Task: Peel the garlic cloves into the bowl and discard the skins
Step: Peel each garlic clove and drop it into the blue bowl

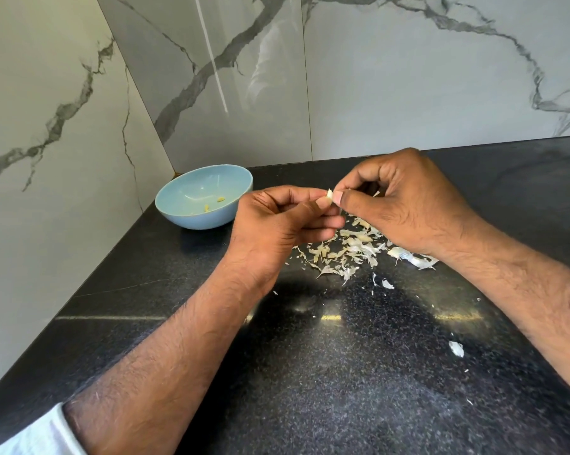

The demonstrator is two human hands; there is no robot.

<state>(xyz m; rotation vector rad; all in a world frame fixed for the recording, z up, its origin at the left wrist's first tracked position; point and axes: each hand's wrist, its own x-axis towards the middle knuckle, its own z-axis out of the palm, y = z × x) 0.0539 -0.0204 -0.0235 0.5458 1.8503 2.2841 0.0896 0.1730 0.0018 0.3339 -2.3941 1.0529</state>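
While skins (349, 249) litter countertop (309, 372), bowl (204, 196) sits apart.

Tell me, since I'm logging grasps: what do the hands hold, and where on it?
Both hands pinch one garlic clove: the left hand grips its lower part, the right hand pinches its upper end at the fingertips.

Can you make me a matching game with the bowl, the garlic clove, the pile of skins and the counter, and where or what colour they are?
Things:
1. bowl
2. garlic clove
3. pile of skins
4. counter

Matches:
A. black and speckled
B. pinched between the left hand and right hand
C. light blue, in the corner by the wall
D. scattered on the counter under the hands

Pairs: 1-C, 2-B, 3-D, 4-A
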